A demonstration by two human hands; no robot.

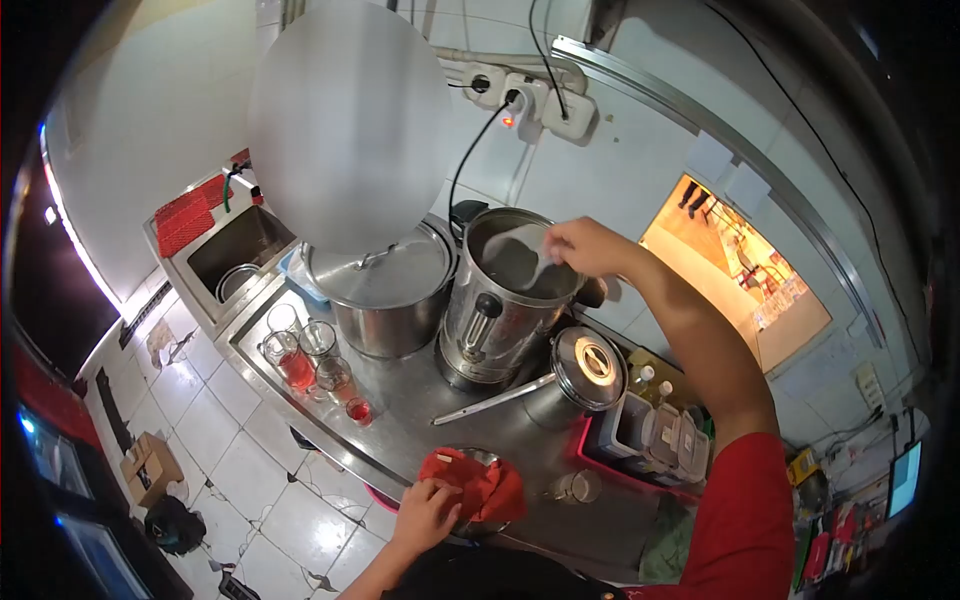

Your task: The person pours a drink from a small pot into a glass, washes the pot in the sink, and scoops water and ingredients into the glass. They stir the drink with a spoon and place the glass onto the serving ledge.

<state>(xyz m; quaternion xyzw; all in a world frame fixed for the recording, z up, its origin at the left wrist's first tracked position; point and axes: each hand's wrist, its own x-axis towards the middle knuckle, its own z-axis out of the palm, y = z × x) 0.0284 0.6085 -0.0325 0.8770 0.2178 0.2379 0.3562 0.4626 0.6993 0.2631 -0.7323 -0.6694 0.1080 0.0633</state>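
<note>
Over the open top of a tall steel urn (470,325), my right hand (585,248) is closed on a pale, translucent utensil (515,250) that reaches into the urn's mouth; its exact shape is blurred. Near the counter's front edge, my left hand (430,508) rests with its fingers on a red cloth (490,490), which lies over a round metal vessel. Whether those fingers pinch the cloth is unclear. A lidded steel pot (390,315) stands left of the urn. To its right is a smaller lidded saucepan (575,375) with a long handle.
Glass mugs (318,340), some with red liquid, stand at the counter's left. A sink (235,250) lies beyond them. Plastic containers (670,440) sit in a pink tray at the right, near a small glass (582,487). Power sockets (525,95) and cables are on the wall.
</note>
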